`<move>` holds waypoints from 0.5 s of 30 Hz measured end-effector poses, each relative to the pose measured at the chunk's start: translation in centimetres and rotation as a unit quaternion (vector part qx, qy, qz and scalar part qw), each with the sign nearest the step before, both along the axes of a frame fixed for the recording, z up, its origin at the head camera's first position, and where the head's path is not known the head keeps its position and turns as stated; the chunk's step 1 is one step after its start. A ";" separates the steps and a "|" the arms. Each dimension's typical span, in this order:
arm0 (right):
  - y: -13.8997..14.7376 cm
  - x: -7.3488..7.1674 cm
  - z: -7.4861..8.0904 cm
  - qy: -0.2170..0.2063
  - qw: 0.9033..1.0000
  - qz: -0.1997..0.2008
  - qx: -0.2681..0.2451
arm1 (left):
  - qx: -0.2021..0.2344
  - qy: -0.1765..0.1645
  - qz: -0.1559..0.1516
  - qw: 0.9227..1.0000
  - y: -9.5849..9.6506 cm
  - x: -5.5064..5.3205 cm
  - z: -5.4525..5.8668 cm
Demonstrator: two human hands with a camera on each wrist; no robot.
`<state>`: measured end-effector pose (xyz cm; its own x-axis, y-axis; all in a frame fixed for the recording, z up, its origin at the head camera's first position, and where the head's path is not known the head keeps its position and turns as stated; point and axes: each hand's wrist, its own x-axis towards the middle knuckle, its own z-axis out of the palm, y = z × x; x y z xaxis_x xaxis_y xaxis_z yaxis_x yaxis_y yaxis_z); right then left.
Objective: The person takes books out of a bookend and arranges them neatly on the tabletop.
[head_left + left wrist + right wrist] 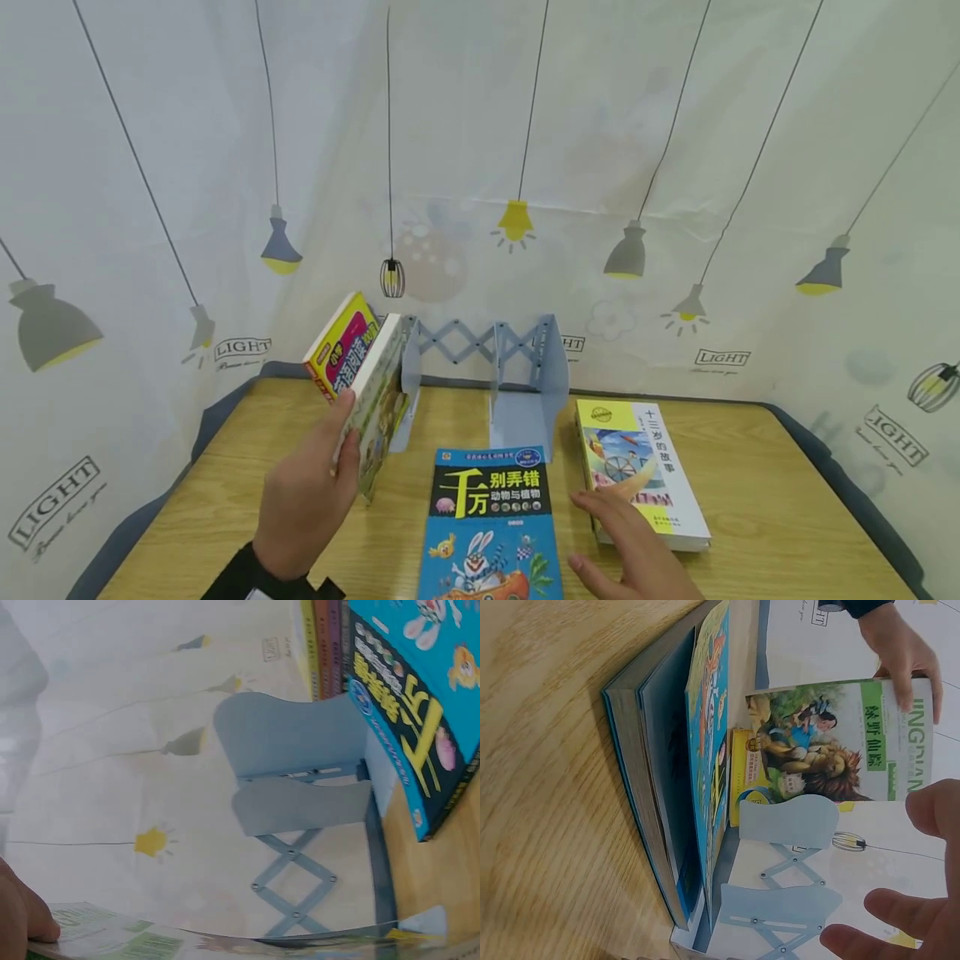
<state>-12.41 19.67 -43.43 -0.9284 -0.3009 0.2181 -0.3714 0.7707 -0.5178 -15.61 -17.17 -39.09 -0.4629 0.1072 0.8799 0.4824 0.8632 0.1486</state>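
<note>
My left hand (pixel 307 492) grips a storybook (pixel 381 392) by its near edge and holds it upright, left of the blue-grey expandable bookend (pixel 525 408). In the right wrist view the storybook's cover (pixel 810 742) shows a lion and a child, with a green title band. A yellow book (pixel 337 350) stands tilted just beyond it. My right hand (pixel 630 542) hovers with fingers spread, holding nothing, between a blue rabbit-cover book (pixel 487 525) and a thick white-and-yellow book (pixel 637 467). Its fingertips overlap the thick book's lower left side in the head view.
Both flat books lie on a wooden table (pixel 765 492); the blue one's cover (pixel 709 735) stands slightly raised. The bookend's upright plates face the middle of the table near its back edge. Behind hangs a pale curtain (pixel 465 125) printed with lamps.
</note>
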 end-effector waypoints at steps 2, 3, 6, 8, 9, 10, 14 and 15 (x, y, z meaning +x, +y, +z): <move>0.0 0.0 0.1 -0.003 1.000 0.000 0.000 | 0.004 -0.004 -0.001 1.000 -0.2 0.9 0.8; 0.0 0.0 0.1 -0.003 1.000 0.001 -0.001 | 0.010 -0.008 -0.002 1.000 -0.3 1.4 1.2; -0.1 0.0 0.2 -0.005 1.000 0.002 -0.004 | 0.041 -0.024 -0.011 0.999 -0.7 2.9 2.5; -0.1 0.0 0.4 -0.019 1.000 0.000 -0.006 | 0.064 -0.033 -0.016 0.997 -0.8 3.7 3.2; -0.2 0.0 0.5 -0.030 1.000 0.000 -0.009 | 0.075 -0.040 -0.023 0.996 -0.8 4.1 3.6; -0.3 0.0 0.6 -0.041 0.999 0.001 -0.014 | 0.084 -0.045 -0.029 0.995 -0.8 4.4 3.9; -0.5 0.1 1.2 -0.080 0.996 0.011 -0.034 | 0.115 -0.070 -0.067 0.989 -0.3 5.7 4.9; -0.6 0.2 1.3 -0.083 0.996 0.017 -0.040 | 0.124 -0.081 -0.083 0.986 -0.2 5.9 5.1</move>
